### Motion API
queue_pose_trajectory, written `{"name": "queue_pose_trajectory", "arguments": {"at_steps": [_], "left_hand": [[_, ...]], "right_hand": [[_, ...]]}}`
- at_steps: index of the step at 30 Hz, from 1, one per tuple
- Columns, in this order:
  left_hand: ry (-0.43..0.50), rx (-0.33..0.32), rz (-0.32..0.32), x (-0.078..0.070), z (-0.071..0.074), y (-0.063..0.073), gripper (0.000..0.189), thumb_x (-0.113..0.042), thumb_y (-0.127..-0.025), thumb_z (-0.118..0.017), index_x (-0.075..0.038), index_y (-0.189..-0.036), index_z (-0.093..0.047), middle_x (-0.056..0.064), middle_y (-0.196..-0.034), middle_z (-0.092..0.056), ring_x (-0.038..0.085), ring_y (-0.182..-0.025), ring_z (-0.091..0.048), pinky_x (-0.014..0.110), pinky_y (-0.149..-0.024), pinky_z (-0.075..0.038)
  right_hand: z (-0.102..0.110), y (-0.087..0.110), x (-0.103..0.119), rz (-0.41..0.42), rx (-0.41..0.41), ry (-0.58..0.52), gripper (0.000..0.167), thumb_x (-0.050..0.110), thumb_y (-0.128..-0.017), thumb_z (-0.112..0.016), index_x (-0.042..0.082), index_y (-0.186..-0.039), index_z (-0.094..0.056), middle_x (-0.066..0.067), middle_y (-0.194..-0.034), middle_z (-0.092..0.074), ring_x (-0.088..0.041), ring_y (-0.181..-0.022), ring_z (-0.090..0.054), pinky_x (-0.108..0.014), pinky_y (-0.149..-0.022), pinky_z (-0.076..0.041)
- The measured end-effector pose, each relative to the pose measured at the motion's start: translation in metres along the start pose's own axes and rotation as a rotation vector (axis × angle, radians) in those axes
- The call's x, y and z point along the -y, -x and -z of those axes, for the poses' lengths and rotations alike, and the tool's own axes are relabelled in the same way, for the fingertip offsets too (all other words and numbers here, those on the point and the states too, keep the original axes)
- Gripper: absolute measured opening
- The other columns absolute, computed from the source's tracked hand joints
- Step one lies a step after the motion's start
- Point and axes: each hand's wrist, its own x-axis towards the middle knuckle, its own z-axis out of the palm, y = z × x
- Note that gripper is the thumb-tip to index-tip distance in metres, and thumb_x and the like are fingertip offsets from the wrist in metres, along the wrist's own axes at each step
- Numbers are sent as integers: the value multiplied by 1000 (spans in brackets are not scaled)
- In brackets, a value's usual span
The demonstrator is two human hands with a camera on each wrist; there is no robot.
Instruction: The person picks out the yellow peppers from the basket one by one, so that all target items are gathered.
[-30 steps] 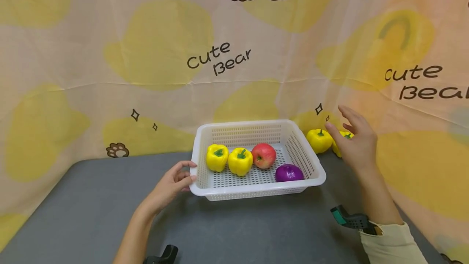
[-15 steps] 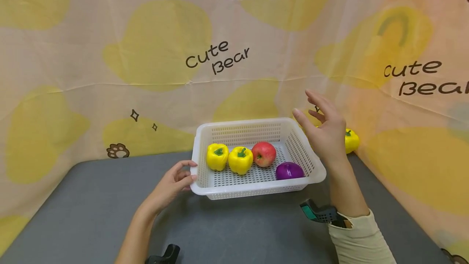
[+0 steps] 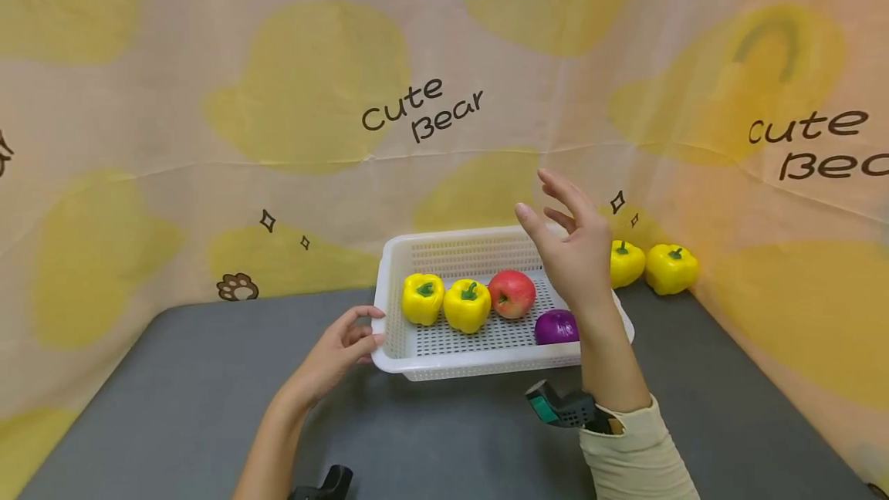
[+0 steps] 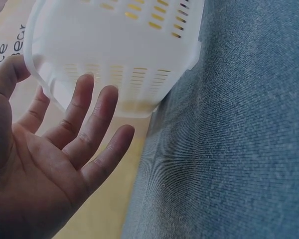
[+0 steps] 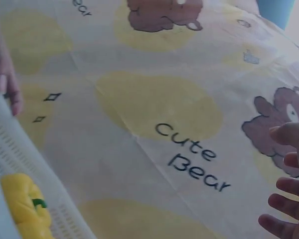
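A white perforated plastic basket [image 3: 479, 365] sits on the dark grey tabletop. My left hand [image 3: 347, 338] holds its left end, thumb and index finger at the rim; in the left wrist view the other fingers [image 4: 102, 107] spread beside the slotted outer wall. Inside lie a yellow bell pepper [image 3: 422, 299], a second yellow bell pepper [image 3: 467, 307], a red apple [image 3: 512, 295] and a purple onion [image 3: 555, 327], partly covered by the right forearm. My right hand [image 3: 575, 257] hovers over the basket's right end, fingers loosely bent and holding nothing.
Two more yellow bell peppers stand outside the basket at the back right: one [image 3: 628, 264] partly behind my right hand, the other [image 3: 671, 268] near the corner. A patterned cloth backdrop [image 3: 312, 99] rises behind the tabletop [image 3: 208, 376] and along its right side.
My right hand has moved left, from in front of the outside peppers to above the basket's right end, uncovering those peppers. The left hand stays at the rim, and the basket's contents are the same.
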Motion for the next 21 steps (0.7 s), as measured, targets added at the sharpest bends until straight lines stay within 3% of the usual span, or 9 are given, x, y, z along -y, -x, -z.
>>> {"name": "queue_pose_trajectory", "arguments": {"at_steps": [5, 21], "left_hand": [[-8, -21, 8, 1, -3, -2, 42, -20, -100, -62, -4, -136, -45, 25, -120, -67, 20, -98, -67, 27, -87, -56], [-15, -5, -6, 3, -1, -1, 44, -20, -100, -61, -3, -137, -43, 29, -124, -66, 19, -98, -67, 26, -86, -56]], "right_hand": [[-11, 6, -8, 25, 67, 53, 50, 18, -90, -77, 13, -138, -62, -4, -143, -61, -16, -132, -56, -45, -105, -51], [-28, 14, -22, -61, 205, 120, 54, 28, -92, -75, 15, -141, -59, -4, -148, -57, -22, -139, -50, -50, -108, -48]]}}
